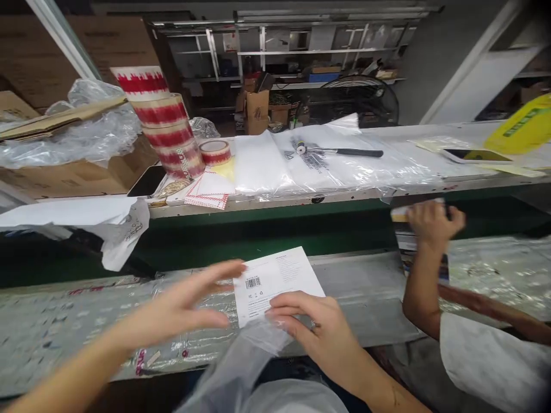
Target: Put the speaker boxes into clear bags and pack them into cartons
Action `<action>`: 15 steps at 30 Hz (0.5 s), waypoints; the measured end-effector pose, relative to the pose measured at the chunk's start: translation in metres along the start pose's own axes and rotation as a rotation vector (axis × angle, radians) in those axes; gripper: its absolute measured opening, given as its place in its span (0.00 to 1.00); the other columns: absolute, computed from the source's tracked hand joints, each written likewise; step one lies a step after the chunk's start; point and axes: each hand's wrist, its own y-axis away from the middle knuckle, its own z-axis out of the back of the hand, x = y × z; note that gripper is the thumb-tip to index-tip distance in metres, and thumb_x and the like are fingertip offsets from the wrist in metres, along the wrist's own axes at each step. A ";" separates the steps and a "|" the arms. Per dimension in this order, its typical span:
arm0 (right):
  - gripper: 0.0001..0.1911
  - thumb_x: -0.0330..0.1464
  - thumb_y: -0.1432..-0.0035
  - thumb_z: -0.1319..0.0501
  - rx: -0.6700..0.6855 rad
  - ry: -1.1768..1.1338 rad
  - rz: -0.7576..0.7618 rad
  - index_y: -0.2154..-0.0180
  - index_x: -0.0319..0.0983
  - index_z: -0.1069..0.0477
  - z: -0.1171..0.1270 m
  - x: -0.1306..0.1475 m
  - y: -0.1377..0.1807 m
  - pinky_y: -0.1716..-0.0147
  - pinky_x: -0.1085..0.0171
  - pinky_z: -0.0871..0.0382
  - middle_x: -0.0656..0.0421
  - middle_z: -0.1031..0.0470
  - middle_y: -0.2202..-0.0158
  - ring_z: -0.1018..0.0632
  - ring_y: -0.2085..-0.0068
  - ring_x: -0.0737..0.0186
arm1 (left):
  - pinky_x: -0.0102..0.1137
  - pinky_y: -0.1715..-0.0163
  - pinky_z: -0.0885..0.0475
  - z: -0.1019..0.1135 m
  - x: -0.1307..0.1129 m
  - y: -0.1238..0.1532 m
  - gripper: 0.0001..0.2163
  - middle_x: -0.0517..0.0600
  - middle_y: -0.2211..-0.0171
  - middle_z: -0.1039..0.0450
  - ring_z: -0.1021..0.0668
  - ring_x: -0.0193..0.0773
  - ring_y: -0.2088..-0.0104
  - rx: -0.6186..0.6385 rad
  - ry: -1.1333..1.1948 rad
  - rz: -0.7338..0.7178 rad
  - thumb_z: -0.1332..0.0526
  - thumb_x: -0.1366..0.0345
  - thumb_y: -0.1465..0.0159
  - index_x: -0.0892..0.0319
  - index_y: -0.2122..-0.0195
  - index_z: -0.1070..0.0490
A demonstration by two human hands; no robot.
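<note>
two hands are on the job, but only one has a real hold: your right hand (316, 327) pinches the near edge of the white box (275, 284) together with the mouth of the clear bag (258, 344), while your left hand (183, 307) is spread flat and open, fingertips just reaching the box's left edge, gripping nothing. the box lies label up on the near bench (365, 287), its near end just inside the bag and the rest still out on the bench

likely trouble: the bag film is slick and bunched under your right fingers, so the pinch could slide and let the mouth fall shut or fold under the box. with the left hand only brushing the edge, a push from that side could skew the box so a corner snags the film and tears it. your view of the bag below the bench edge is poor, so a crease there may go unseen

one more risk sits to your right: a co-worker's hand (433, 221) is closed around a dark item (404, 235) near the belt, well apart from your box for now, yet a wide swing of your right elbow could knock that arm
</note>
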 end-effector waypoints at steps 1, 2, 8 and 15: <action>0.09 0.32 0.33 0.40 -0.012 0.016 0.082 0.53 0.44 0.24 0.002 0.000 -0.001 0.62 0.69 0.22 0.59 0.20 0.60 0.18 0.60 0.63 | 0.41 0.49 0.24 -0.029 -0.002 -0.007 0.31 0.52 0.42 0.27 0.23 0.52 0.45 0.144 0.076 -0.007 0.25 0.61 0.51 0.47 0.44 0.26; 0.11 0.29 0.33 0.41 -0.071 0.056 0.174 0.52 0.45 0.25 0.006 -0.003 0.002 0.59 0.67 0.22 0.59 0.21 0.59 0.19 0.57 0.63 | 0.41 0.48 0.25 -0.057 -0.001 -0.012 0.27 0.52 0.43 0.26 0.22 0.50 0.46 0.198 0.160 -0.016 0.27 0.61 0.47 0.48 0.44 0.25; 0.26 0.48 0.37 0.38 -0.272 0.099 0.114 0.43 0.42 0.33 0.014 -0.055 0.058 0.57 0.62 0.22 0.49 0.30 0.46 0.22 0.52 0.55 | 0.35 0.62 0.22 -0.164 0.038 -0.013 0.16 0.54 0.68 0.17 0.18 0.47 0.66 -0.515 0.425 0.087 0.30 0.48 0.46 0.55 0.68 0.16; 0.14 0.34 0.30 0.47 -0.087 -0.115 -0.071 0.59 0.41 0.22 0.020 -0.089 0.077 0.61 0.68 0.25 0.55 0.22 0.61 0.21 0.60 0.62 | 0.41 0.62 0.21 -0.187 0.041 -0.001 0.26 0.54 0.69 0.18 0.18 0.51 0.65 -0.818 0.525 0.299 0.30 0.36 0.56 0.56 0.74 0.21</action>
